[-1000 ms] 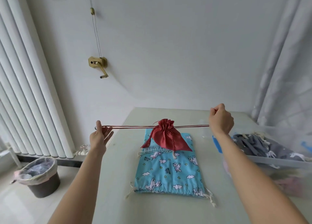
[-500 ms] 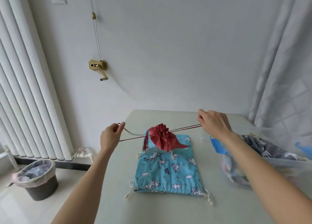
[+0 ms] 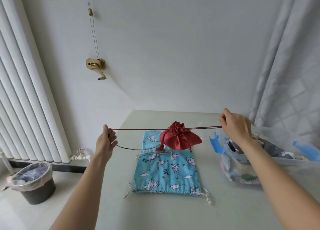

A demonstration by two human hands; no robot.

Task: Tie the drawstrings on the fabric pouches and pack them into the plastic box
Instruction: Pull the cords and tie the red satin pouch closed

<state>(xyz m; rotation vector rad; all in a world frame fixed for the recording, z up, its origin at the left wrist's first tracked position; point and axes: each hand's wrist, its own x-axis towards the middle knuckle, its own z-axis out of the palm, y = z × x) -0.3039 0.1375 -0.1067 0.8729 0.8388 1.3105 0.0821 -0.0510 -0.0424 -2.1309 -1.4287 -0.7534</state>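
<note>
With the cords slack half a second ago, the drawstring is again drawn taut across the red pouch (image 3: 180, 138), its mouth gathered shut, so knotting looks next. Left of the pouch, the left hand (image 3: 105, 143) curls round the cord (image 3: 138, 129); right of it, the right hand (image 3: 236, 125) pinches the other end above the plastic box (image 3: 284, 160).

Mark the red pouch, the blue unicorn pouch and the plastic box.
red pouch (image 3: 180, 139): head view, on its gathered satin body.
blue unicorn pouch (image 3: 166, 174): head view, on the flat printed middle.
plastic box (image 3: 294, 162): head view, on its clear near rim.
</note>
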